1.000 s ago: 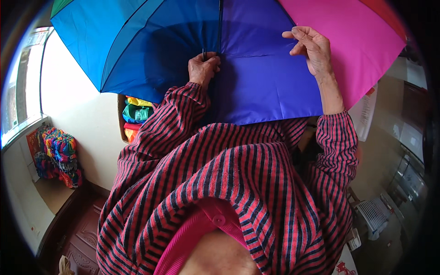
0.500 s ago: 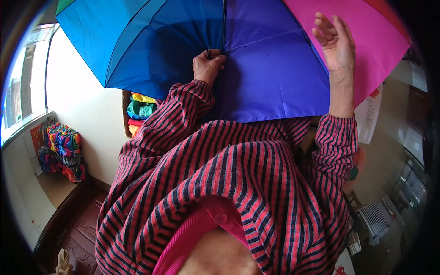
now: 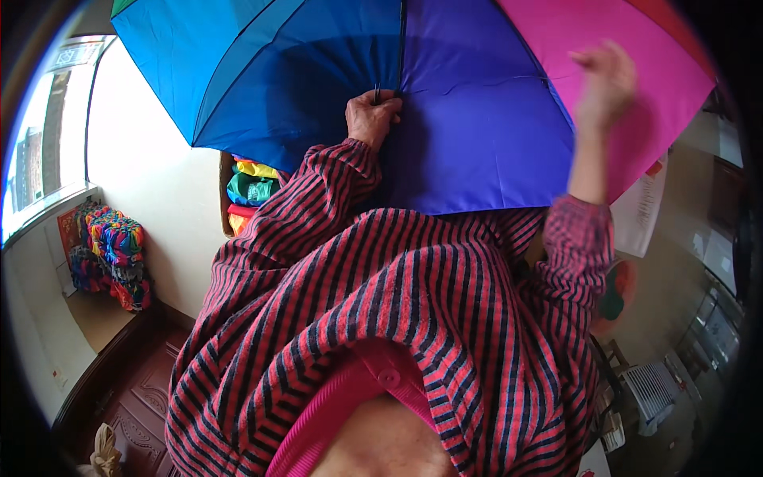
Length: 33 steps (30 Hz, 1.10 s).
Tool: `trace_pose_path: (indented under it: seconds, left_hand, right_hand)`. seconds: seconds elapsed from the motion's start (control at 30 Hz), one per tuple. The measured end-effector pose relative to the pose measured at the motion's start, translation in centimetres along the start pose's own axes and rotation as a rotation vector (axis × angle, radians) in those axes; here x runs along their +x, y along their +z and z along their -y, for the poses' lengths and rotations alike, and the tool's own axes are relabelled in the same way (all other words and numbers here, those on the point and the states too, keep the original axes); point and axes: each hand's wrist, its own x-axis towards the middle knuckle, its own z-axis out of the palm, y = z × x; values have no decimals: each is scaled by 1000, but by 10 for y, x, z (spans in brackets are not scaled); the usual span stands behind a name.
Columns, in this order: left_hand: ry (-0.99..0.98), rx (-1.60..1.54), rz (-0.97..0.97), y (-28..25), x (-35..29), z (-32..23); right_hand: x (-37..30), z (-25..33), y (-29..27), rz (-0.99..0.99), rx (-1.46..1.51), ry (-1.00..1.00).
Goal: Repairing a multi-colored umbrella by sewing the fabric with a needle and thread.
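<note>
An open umbrella (image 3: 477, 151) with blue, purple and pink panels spreads before me, over my lap. My left hand (image 3: 370, 121) is closed in a pinch at the dark rib (image 3: 402, 48) between the blue and purple panels. A thin dark two-pronged piece (image 3: 377, 93) sticks up out of its fingers; its kind is unclear. From near that pinch a fine dark thread (image 3: 493, 82) runs across the purple panel towards the right. My right hand (image 3: 607, 87) is raised over the pink panel, smeared by motion, so its fingers and anything in them cannot be made out.
Beyond my left arm stands a carton (image 3: 226, 195) with folded, colourful cloth bundles (image 3: 253, 188). More bundles (image 3: 115, 250) are stacked by the wall on the left, near a window (image 3: 48, 135). A dark red carved wooden panel (image 3: 139, 405) lies at lower left. A striped rack-like object (image 3: 650, 389) is at lower right.
My right hand has swung slightly right and its fingers have blurred. The thread now stretches farther across the purple panel. My left hand keeps its pinch at the rib; the whole view has shifted slightly.
</note>
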Motion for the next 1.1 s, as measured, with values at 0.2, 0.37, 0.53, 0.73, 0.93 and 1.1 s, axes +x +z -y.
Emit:
trace_pose_path:
  seconds: [0.2,0.37,0.53,0.73,0.93,1.1]
  left_hand:
    - [-28,-40,15,-7,3,9]
    - [-24,-87,36,-3,2,4]
    - [-6,-106,41,-9,4,9]
    - [-12,-134,67,-5,5,10]
    - [22,-229,87,-3,3,3]
    - [-2,-162,159,-10,4,3]
  right_hand:
    - [-110,-39,125,821,-761,-146]
    - [-139,-57,133,679,-887,-229]
    - [-159,-49,128,811,-814,-125]
    - [-156,-51,123,917,-742,-154]
    - [-133,-62,129,1013,-684,-225]
    - [-132,-71,129,1088,-530,-387]
